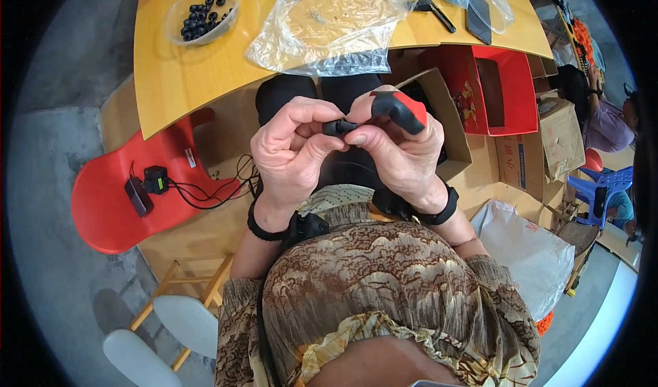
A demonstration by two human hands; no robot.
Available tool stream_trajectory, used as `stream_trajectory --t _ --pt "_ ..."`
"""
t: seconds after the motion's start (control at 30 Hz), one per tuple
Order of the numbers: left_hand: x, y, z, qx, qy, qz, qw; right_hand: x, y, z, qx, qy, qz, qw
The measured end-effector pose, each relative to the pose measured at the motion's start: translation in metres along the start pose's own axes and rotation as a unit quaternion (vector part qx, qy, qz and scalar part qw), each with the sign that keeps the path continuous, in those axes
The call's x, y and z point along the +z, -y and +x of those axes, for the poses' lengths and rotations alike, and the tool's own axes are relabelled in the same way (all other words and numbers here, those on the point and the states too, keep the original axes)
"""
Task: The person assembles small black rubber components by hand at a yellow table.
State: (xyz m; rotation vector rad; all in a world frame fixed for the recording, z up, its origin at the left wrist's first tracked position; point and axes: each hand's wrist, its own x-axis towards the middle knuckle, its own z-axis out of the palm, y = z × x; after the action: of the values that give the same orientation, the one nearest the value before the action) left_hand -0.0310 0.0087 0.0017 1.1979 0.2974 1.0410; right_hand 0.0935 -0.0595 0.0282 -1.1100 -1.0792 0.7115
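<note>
Head camera, looking down: a person in a brown patterned top is holding both hands together in front of the chest, below the edge of a yellow table (178, 79). The left hand (291, 151) is curling its fingers and thumb tightly around one end of a small black part (340, 127). The right hand (397, 151) is pinching the other end of that part between thumb and fingers; its forefinger is wearing a red and black finger cover (399, 108). The part is sitting between the two hands, touching both, well clear of the tabletop.

On the table, a clear round container (203, 10) is holding more small black rings, and a crumpled clear plastic bag (332, 24) is lying just beside it. A red chair (123, 195) is standing to the person's left, with a black charger and cables resting on its seat. An open red box (504, 89) is sitting to the right.
</note>
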Motion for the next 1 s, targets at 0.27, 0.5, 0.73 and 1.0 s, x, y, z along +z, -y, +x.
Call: stream_trajectory --t 0.27,0.5,0.73,1.0 --pt "0.002 -0.009 0.001 -0.008 -0.011 0.065 0.998 -0.001 -0.003 -0.003 0.032 -0.014 0.015 0.999" --pt "0.001 -0.009 0.001 0.004 -0.007 0.16 0.987 -0.002 -0.007 -0.003 -0.025 -0.005 -0.055 0.998" --pt "0.002 -0.011 0.001 0.021 -0.019 0.25 0.968 -0.007 0.005 -0.001 -0.022 0.04 -0.143 0.989" --pt "0.003 -0.013 0.002 0.04 -0.017 0.303 0.952 -0.008 0.003 0.001 -0.034 0.036 -0.173 0.984"
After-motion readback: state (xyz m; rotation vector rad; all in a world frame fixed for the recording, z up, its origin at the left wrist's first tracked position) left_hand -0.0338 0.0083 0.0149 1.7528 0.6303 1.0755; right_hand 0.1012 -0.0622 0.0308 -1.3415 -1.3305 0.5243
